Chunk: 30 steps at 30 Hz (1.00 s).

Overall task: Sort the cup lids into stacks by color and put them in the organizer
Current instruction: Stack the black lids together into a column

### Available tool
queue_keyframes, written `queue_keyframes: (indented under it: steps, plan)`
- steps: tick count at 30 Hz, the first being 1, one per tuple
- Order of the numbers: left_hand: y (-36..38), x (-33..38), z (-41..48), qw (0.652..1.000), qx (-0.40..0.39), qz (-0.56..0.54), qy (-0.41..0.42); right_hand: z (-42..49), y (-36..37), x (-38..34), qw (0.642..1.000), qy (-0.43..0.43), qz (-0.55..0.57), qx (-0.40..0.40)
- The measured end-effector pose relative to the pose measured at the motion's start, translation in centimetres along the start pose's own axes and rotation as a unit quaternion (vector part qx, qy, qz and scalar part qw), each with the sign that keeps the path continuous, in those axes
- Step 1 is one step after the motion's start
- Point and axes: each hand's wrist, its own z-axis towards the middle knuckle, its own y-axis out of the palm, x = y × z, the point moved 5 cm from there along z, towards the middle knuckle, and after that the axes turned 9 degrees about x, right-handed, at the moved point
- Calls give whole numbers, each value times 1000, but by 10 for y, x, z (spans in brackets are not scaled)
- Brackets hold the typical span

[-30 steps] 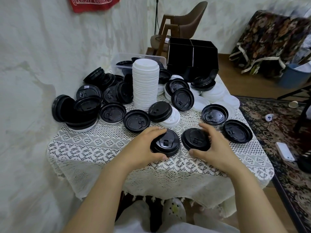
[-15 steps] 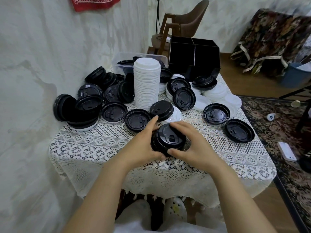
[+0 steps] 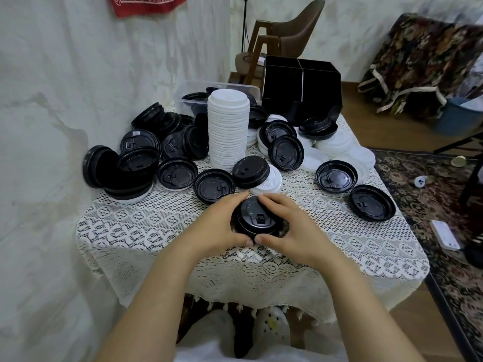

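A short stack of black lids [image 3: 257,221] sits near the table's front middle. My left hand [image 3: 219,226] grips its left side and my right hand [image 3: 290,226] grips its right side, fingers curled round the rim. A tall stack of white lids [image 3: 228,131] stands behind. Several loose black lids [image 3: 214,185] lie scattered around, and a few white lids [image 3: 337,146] are at the right. The black organizer [image 3: 300,87] stands at the table's far edge.
A clear plastic tub [image 3: 188,96] with black lids sits at the back left beside the wall. The lace tablecloth [image 3: 146,226] hangs over the front edge. A chair [image 3: 285,40] stands behind the table; a patterned rug [image 3: 444,205] with small items lies at the right.
My right hand carried a black lid leftwards and set it onto the lid under my left hand. Both hands now clasp the combined stack.
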Motion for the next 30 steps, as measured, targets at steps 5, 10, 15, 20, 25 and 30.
queue_keyframes:
  steps: [5, 10, 15, 20, 25, 30]
  plan:
    - [-7, -4, -3, 1000, 0, 15, 2, 1, 2, 1, 1000, 5, -12, -2]
    - [-33, -4, -4, 983, 173, 42, 39, 1, 4, 0, 999, 8, -42, 4]
    - [-39, -26, 6, 960, 211, 183, 16, 1, 5, -1, 998, 18, -50, 15]
    - [-49, -37, 8, 958, 230, 169, 19, 0, 5, -1, 999, 24, -31, 15]
    - [-57, -24, 7, 959, 257, 109, 51, 0, 5, 0, 999, 23, -30, 11]
    - [-65, -18, 5, 948, 304, -93, 6, -1, 5, 0, 999, 20, -28, 12]
